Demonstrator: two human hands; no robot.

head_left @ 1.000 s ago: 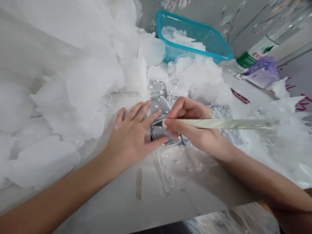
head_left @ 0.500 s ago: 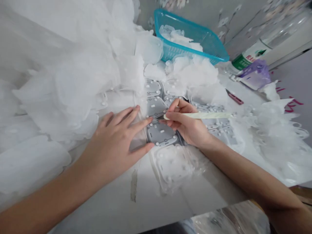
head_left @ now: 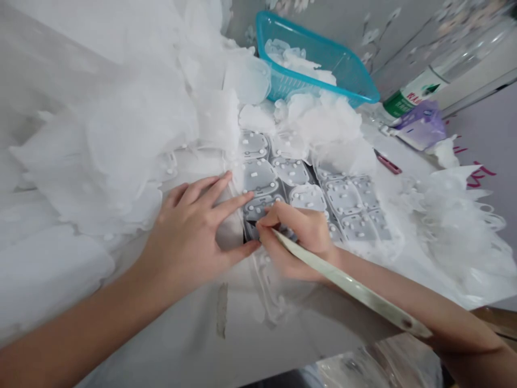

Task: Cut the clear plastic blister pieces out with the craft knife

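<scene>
My left hand [head_left: 194,226] lies flat with its fingers spread. Its fingertips and thumb touch the left edge of a translucent plastic sheet [head_left: 258,173] marked with grey rounded shapes and white dots. In the pinched fingers of my right hand [head_left: 297,237] is a craft knife [head_left: 355,293] with a long, pale handle and a hole near its end. The handle slants toward my right forearm. A dark blade tip shows just beyond the fingers, at the sheet's lower left, close to my left thumb. My right fingers hide part of the shape beneath them.
White plastic pieces [head_left: 133,124] are heaped on the left. Behind stands a blue basket [head_left: 319,81] with white pieces in it. A pink cutter [head_left: 388,161], a bottle [head_left: 416,94], a purple packet [head_left: 424,124] and stringy white scraps [head_left: 460,226] are on the right.
My left hand slid slightly left, then stayed nearly still. My right hand moved left and toward me along the sheet, and the knife's handle swung from level to slanting down toward me.
</scene>
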